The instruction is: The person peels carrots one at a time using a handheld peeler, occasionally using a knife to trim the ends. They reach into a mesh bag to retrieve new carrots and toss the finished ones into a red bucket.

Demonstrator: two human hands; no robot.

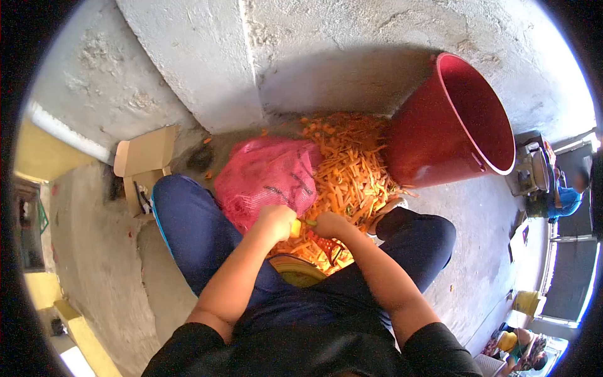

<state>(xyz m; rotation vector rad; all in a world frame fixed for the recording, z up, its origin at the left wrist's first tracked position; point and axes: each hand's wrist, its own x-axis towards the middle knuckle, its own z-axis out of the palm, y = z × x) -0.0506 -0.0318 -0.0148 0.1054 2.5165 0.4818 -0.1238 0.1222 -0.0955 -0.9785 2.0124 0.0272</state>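
My left hand [278,223] is closed around a yellow-orange piece [295,228] that shows beside its fingers. Close beside it, my right hand [331,225] is closed too, with a small greenish tip [311,222] pointing out toward the yellow piece; I cannot tell what the right hand grips. Both hands are between my knees, over a heap of orange peel-like strips [342,182]. Below the right hand lies a red lattice-like object [330,250]. A yellowish round rim [295,264] shows near my lap. Just beyond the left hand sits a full pink mesh sack [270,176].
A large dark-red barrel [418,132] leans right of the heap, its mouth facing right. Behind stands a rough white wall [326,31]. An opened cardboard box [146,154] is at left. Two people [568,200] and a yellow bucket [529,303] are far right.
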